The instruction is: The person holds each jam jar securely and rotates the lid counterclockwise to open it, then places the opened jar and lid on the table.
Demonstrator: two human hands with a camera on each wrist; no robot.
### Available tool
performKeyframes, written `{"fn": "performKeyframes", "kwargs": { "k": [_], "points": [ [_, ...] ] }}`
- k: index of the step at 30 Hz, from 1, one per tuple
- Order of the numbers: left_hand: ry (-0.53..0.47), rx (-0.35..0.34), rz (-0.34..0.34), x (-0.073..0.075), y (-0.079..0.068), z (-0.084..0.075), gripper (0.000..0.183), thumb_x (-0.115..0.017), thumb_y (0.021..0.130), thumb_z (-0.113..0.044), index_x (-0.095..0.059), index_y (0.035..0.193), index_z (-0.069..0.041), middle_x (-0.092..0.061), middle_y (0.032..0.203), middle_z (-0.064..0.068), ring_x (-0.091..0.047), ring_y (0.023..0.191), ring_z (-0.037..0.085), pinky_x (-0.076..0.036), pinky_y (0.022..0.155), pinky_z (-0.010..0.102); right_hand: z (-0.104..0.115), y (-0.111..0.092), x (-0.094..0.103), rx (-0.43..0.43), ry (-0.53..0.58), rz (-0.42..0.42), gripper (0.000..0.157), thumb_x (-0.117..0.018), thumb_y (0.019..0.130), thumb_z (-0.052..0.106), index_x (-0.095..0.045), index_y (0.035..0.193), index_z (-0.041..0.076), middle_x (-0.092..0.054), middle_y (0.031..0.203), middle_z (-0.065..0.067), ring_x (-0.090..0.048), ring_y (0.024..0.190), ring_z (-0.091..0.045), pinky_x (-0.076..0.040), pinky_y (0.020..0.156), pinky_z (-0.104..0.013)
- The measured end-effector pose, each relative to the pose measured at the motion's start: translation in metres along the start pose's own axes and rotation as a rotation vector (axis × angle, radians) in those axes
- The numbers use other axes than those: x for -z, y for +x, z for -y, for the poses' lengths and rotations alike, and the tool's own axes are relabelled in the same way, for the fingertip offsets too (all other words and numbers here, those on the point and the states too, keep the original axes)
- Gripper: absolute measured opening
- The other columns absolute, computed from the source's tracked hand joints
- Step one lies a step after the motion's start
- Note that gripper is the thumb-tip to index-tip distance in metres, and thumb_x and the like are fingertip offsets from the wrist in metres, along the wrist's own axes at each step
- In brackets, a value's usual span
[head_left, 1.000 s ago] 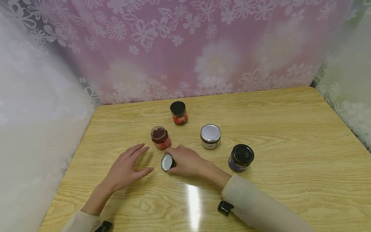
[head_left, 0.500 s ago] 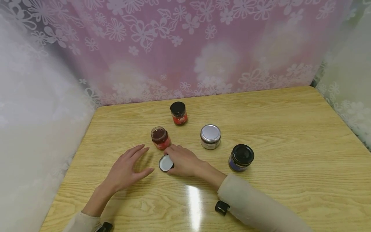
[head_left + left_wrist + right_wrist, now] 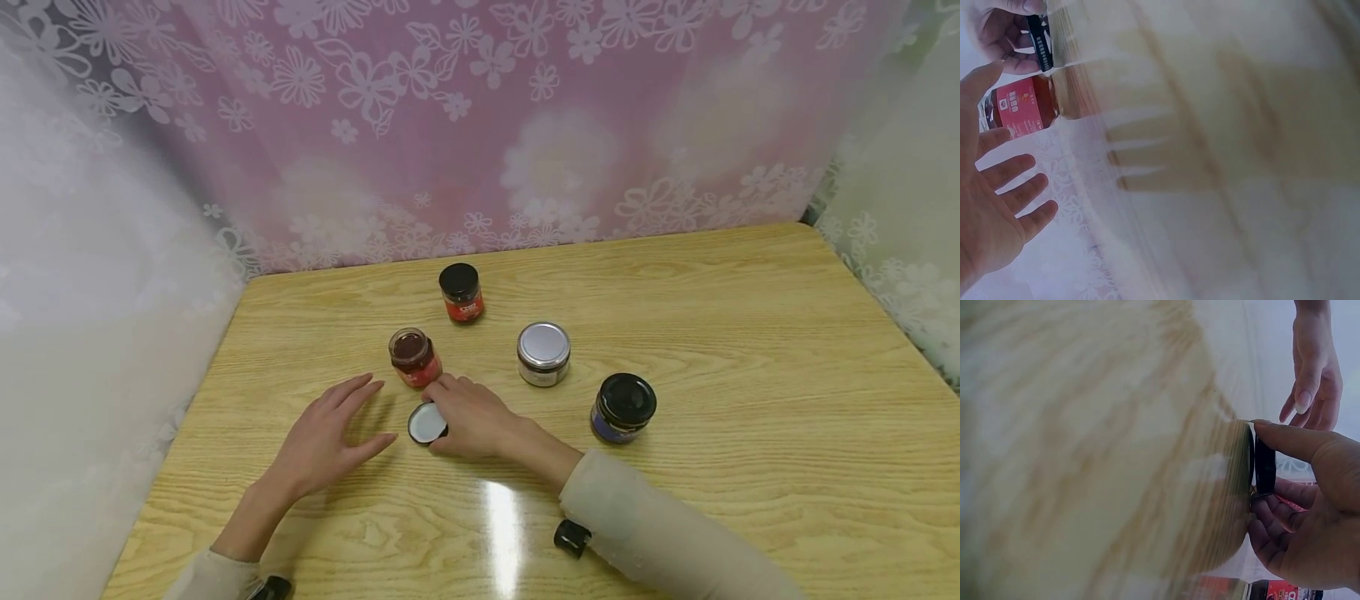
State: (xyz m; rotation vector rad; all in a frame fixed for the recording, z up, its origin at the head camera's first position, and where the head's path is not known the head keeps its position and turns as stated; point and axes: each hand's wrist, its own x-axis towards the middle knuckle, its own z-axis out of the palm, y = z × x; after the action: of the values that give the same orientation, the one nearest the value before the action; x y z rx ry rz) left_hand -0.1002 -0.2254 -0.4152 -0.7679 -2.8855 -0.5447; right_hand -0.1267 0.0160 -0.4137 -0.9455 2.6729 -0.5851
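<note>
My right hand (image 3: 476,421) pinches a black jar lid (image 3: 426,423) by its rim, thumb on the near side and fingers on the far side. The lid's white inside faces up, and it lies flat at or just above the tabletop. Right behind it stands a lidless jar (image 3: 417,367) with a red label and dark red contents. To the left, my left hand (image 3: 318,437) has its fingers spread and holds nothing; the lid is a short way from its thumb. In the left wrist view, the red label (image 3: 1019,107) appears beyond those fingers.
A black-lidded jar with a red label (image 3: 462,293) stands farther back. Right of the lidless jar are a silver-lidded jar (image 3: 543,354) and a black-lidded jar with a blue label (image 3: 623,408). They share a wooden table (image 3: 750,375), with a pink flowered curtain (image 3: 480,167) behind.
The lid has gone from tilted to flat, white inside up, as my right hand lowered and shifted slightly left. My left hand has stayed almost still.
</note>
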Motion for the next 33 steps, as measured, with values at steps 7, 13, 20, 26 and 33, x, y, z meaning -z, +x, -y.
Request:
{"fn": "performKeyframes", "kwargs": {
  "k": [7, 13, 20, 26, 33],
  "points": [
    [-0.002, -0.005, 0.000, -0.0013, -0.0001, 0.0007, 0.071, -0.068, 0.084, -0.051, -0.049, 0.139, -0.011, -0.044, 0.142, 0.012, -0.042, 0.127, 0.033, -0.034, 0.099, 0.056, 0.0003, 0.0002, -0.0004, -0.010, -0.006, 0.000, 0.060, -0.078, 0.079, 0.037, -0.053, 0.127, 0.013, -0.050, 0.122, -0.003, -0.049, 0.105, -0.019, -0.043, 0.085, -0.035],
    [-0.003, -0.001, -0.002, -0.0006, -0.0010, 0.0000, 0.071, -0.068, 0.084, -0.051, -0.048, 0.140, -0.012, -0.044, 0.142, 0.012, -0.042, 0.128, 0.033, -0.034, 0.100, 0.055, 0.0005, 0.0000, -0.0005, -0.007, -0.019, 0.004, 0.060, -0.077, 0.080, 0.038, -0.053, 0.128, 0.013, -0.049, 0.122, -0.003, -0.049, 0.105, -0.019, -0.043, 0.086, -0.034],
    [0.001, 0.000, -0.008, -0.0004, -0.0015, 0.0000, 0.070, -0.068, 0.084, -0.050, -0.049, 0.139, -0.011, -0.044, 0.142, 0.012, -0.042, 0.127, 0.034, -0.034, 0.099, 0.056, 0.0005, -0.0009, 0.0002, -0.010, -0.008, 0.005, 0.061, -0.077, 0.079, 0.037, -0.053, 0.129, 0.013, -0.050, 0.122, -0.003, -0.049, 0.106, -0.020, -0.043, 0.088, -0.034],
    [0.009, 0.005, -0.004, 0.0000, -0.0019, -0.0006, 0.069, -0.066, 0.085, -0.051, -0.049, 0.139, -0.012, -0.044, 0.142, 0.011, -0.042, 0.127, 0.034, -0.034, 0.099, 0.056, 0.0014, -0.0011, 0.0002, -0.011, -0.021, 0.014, 0.066, -0.077, 0.079, 0.040, -0.051, 0.133, 0.013, -0.050, 0.125, -0.002, -0.049, 0.109, -0.020, -0.043, 0.090, -0.036],
    [0.007, 0.004, -0.014, 0.0018, -0.0012, -0.0001, 0.067, -0.067, 0.086, -0.049, -0.049, 0.139, -0.011, -0.045, 0.141, 0.011, -0.043, 0.127, 0.033, -0.033, 0.099, 0.055, 0.0018, -0.0037, 0.0022, -0.014, -0.018, 0.036, 0.066, -0.069, 0.085, 0.045, -0.047, 0.138, 0.014, -0.047, 0.131, -0.002, -0.046, 0.112, -0.020, -0.041, 0.093, -0.037]
  ]
}}
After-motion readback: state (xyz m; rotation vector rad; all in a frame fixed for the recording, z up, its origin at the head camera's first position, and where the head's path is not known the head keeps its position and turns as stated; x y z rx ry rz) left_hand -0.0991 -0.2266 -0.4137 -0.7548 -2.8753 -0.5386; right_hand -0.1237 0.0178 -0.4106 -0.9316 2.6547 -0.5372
